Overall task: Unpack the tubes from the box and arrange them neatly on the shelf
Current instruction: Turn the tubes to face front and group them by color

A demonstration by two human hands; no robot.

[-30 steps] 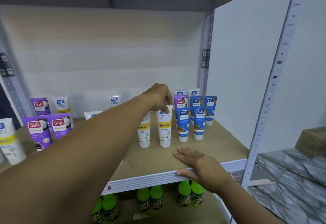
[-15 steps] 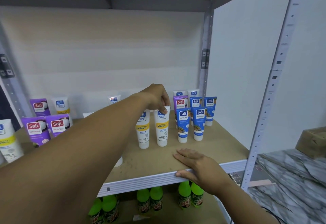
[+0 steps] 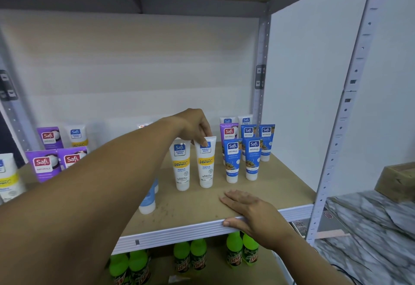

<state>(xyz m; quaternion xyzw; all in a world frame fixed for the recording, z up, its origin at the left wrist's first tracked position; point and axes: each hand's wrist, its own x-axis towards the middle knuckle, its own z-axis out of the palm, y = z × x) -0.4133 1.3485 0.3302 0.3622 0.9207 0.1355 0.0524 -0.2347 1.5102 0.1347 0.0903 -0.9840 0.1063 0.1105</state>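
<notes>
Both hands are at work on the shelf (image 3: 280,186): the left hand (image 3: 195,125) reaches in from the near left and pinches the crimped top of a white tube (image 3: 206,163), fingers curled down over its flat upper edge, while the right hand (image 3: 251,213) lies flat and relaxed on the near lip, thumb hooked under the ribbed white front rail, holding nothing, most likely a brace to steady the reach. That pinch at the top looks like a nudge into line, squaring the tube with its twin, a second white tube (image 3: 182,165) just beside it on the left. Widest of all, the shelf board is matt tan fibreboard, speckled near the front, framed by pale perforated metal uprights. Far right on it stand the blue tubes (image 3: 242,159), two tidy rows on their caps, with one purple tube (image 3: 228,132) behind them. Over on the left, more purple tubes (image 3: 45,163) stand looser, well apart from the working pair, with white ones among them. One pale blue tube (image 3: 148,199) sits partly hidden behind the left forearm. All are smooth, glossy plastic, tapering from round cap to flat seal. Below, green bottles (image 3: 242,251) fill the lower shelf. No box shows for certain.
</notes>
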